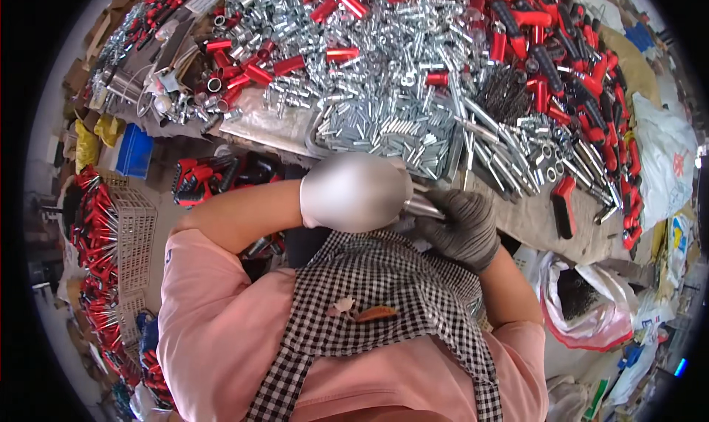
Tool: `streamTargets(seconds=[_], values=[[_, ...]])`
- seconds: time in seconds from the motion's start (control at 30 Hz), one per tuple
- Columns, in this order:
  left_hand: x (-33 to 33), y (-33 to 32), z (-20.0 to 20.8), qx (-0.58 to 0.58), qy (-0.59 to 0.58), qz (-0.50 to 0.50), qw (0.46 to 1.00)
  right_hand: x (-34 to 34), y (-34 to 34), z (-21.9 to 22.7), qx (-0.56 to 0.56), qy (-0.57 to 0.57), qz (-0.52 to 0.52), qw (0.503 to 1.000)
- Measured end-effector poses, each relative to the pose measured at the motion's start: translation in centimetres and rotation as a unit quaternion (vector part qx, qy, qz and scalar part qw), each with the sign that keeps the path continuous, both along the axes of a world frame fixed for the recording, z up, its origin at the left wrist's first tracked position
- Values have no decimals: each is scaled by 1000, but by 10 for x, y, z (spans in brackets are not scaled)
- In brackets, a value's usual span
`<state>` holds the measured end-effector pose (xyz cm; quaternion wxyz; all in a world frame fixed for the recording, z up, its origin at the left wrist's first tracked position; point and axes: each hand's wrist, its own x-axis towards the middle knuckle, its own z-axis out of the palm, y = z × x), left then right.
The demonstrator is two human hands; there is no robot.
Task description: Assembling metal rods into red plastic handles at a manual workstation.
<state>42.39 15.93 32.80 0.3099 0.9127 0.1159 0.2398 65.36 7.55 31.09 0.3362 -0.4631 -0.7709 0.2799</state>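
Note:
My right hand (465,230), in a dark grey glove, is closed on a shiny metal tube (424,206) in front of my apron. My left hand (354,193) looks white-gloved and meets the tube's other end; a blur covers it, so its fingers cannot be made out. Just beyond both hands stands a clear tray (314,143) filled with short metal pins (384,123). Beyond the tray lies a wide heap of small silver metal fittings (369,60) mixed with red sleeves (289,65).
Longer metal rods (502,156) lie right of the tray, beside a red-and-black handle (564,208). Red-and-black handles (591,82) pile up at the right. On the left stands a plastic crate (135,237) near red tools (92,274). A white sack (546,296) sits lower right.

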Motion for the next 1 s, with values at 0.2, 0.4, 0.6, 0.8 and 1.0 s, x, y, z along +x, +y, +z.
streamTargets(seconds=[0.2,0.4,0.6,0.8,1.0], values=[[-2,13,-2,87,-3,14,996,14,-7,-8,221,-121,-62,966],[-11,1,-12,85,1,30,996,-4,-10,23,-87,58,65,992],[-19,-3,-5,77,35,19,996,4,-21,-6,-145,7,71,987],[-34,86,61,-63,-94,294,949,-8,-25,-1,-133,274,87,949],[-53,258,27,130,60,473,869,-16,-16,12,-237,376,55,894]])
